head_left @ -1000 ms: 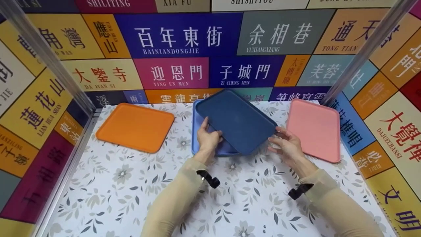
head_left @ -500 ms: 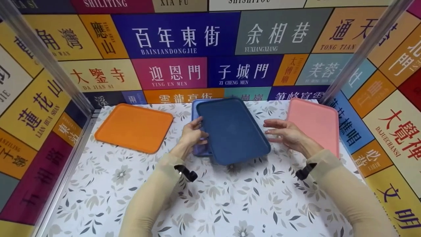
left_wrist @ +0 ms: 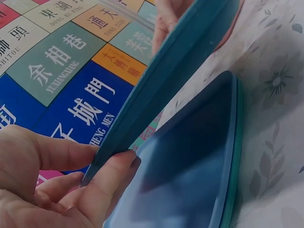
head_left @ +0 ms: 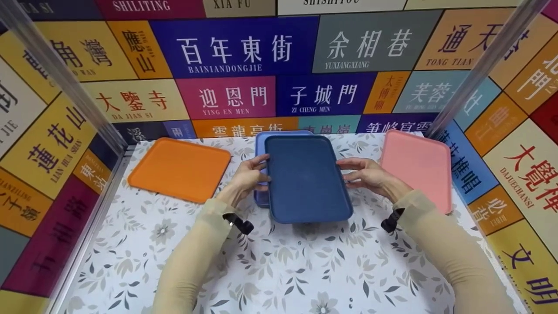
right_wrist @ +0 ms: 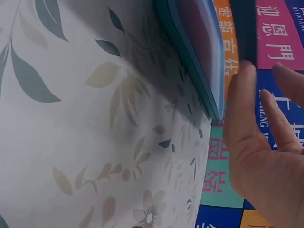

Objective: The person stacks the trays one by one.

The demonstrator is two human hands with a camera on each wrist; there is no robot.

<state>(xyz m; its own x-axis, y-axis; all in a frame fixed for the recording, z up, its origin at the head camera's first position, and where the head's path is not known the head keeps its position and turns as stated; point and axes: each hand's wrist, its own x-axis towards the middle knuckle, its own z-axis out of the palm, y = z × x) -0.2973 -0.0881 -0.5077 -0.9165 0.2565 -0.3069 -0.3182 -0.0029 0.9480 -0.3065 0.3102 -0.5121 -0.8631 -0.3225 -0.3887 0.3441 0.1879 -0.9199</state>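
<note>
Pinching the navy tray (head_left: 308, 179) by one edge in the left grip (head_left: 247, 176); touching its opposite edge with the loose right grip (head_left: 370, 176). Lower, between both, blue tray (left_wrist: 185, 152); outside the left, orange tray (head_left: 181, 169); outside the right, pink tray (head_left: 417, 168).

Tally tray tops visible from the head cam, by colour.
Dark blue tray: 1
Light blue tray: 1
Orange tray: 1
Pink tray: 1
Total: 4
A green edge shows under the light blue one in the left wrist view; can't tell whether it's another tray.
</note>
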